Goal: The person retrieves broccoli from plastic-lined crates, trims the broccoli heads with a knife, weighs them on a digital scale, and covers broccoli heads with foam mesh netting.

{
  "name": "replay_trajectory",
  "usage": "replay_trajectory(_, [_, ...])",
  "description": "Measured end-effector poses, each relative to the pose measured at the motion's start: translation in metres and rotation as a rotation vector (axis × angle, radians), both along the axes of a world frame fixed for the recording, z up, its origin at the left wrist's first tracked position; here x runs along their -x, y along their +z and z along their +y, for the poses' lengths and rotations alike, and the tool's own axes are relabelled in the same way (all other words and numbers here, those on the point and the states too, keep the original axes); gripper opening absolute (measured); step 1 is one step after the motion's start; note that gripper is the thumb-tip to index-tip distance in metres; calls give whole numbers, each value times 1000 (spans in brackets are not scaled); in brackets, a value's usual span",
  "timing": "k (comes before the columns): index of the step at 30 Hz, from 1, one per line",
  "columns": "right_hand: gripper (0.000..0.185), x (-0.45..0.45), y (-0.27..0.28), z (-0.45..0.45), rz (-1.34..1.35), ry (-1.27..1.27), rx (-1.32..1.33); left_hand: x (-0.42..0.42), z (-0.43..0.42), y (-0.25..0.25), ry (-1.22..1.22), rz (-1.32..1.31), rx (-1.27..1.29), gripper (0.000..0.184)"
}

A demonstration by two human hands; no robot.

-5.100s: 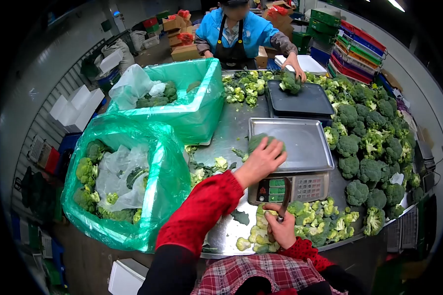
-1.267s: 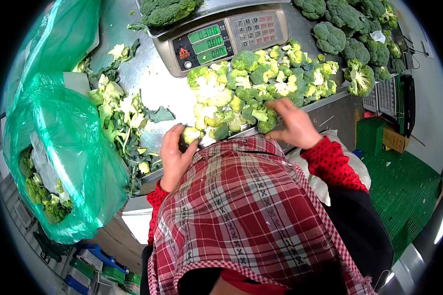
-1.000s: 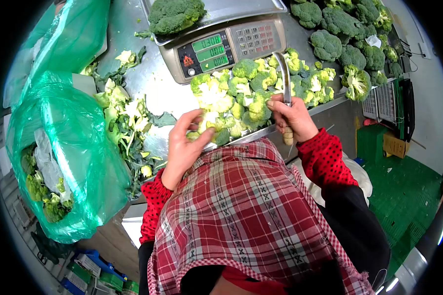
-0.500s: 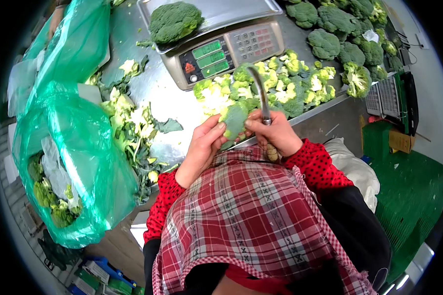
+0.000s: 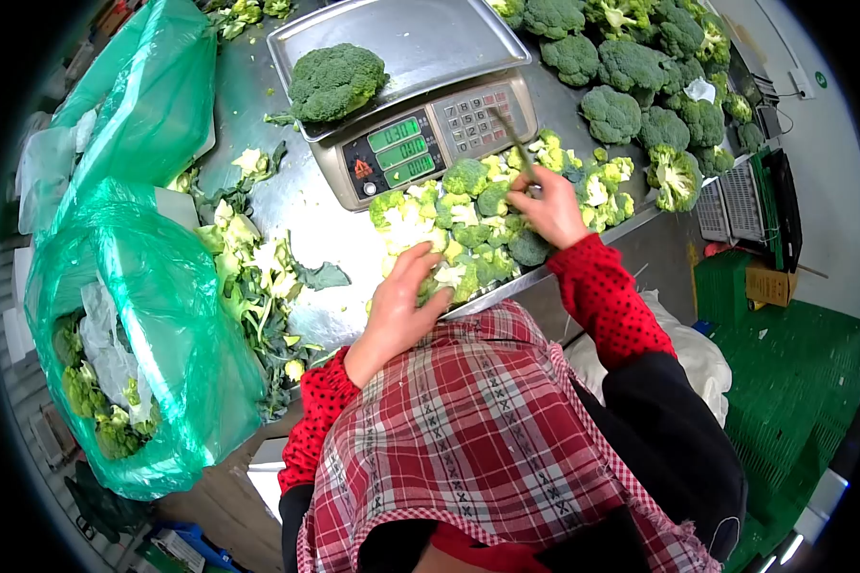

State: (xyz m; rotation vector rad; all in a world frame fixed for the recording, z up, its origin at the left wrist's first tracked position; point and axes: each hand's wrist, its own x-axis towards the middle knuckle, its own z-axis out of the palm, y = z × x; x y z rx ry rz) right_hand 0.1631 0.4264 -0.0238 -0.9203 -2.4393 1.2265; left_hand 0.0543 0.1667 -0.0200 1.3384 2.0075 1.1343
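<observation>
My left hand (image 5: 404, 307) rests at the near edge of the pile of cut broccoli florets (image 5: 468, 212), fingers apart on the pieces, holding none that I can see. My right hand (image 5: 550, 207) is closed round a curved knife (image 5: 514, 137), over the right part of the pile, its blade pointing up toward the scale keypad. Beyond the pile stands a digital scale (image 5: 358, 153) with green displays. A whole broccoli head (image 5: 336, 82) sits at the left side of its metal tray (image 5: 430, 43).
Green plastic liners with broccoli (image 5: 177, 315) cover a box at left. Trimmed leaves and stems (image 5: 253, 258) lie beside it on the metal table (image 5: 306, 215). Many broccoli heads (image 5: 631, 67) are heaped at the back right. A white sack (image 5: 702, 358) stands below right.
Both hands have parted from the floret they held together. My right hand with the knife has moved right and up over the pile. My left hand is back on the florets.
</observation>
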Motion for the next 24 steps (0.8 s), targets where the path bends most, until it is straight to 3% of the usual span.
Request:
replay_trajectory(3, [15,-18,6,-4,3,-163,217,6,-3,-1,247,-145,-48,35])
replay_trajectory(4, [15,-19,2,-7,-6,-164,223,6,-2,-2,248,-163,-69,34])
replay_trajectory(6, [20,-19,-6,-11,116,-153,-64,5,5,-2,228,-185,-92,34])
replay_trajectory(9, [20,-23,18,-27,31,-110,55,2,-1,0,170,-86,26,39])
replay_trajectory(11, [22,-33,21,-49,-67,29,208,2,-3,-4,138,106,-54,42])
replay_trajectory(13, [30,-47,3,-76,-94,251,-19,0,-6,-7,129,137,-36,41])
replay_trajectory(15, [37,-53,-14,-96,-159,208,-154,-2,-3,-11,93,168,-58,41])
replay_trajectory(24, [38,-53,-10,-75,-35,174,-68,-2,-22,-11,161,161,-78,40])
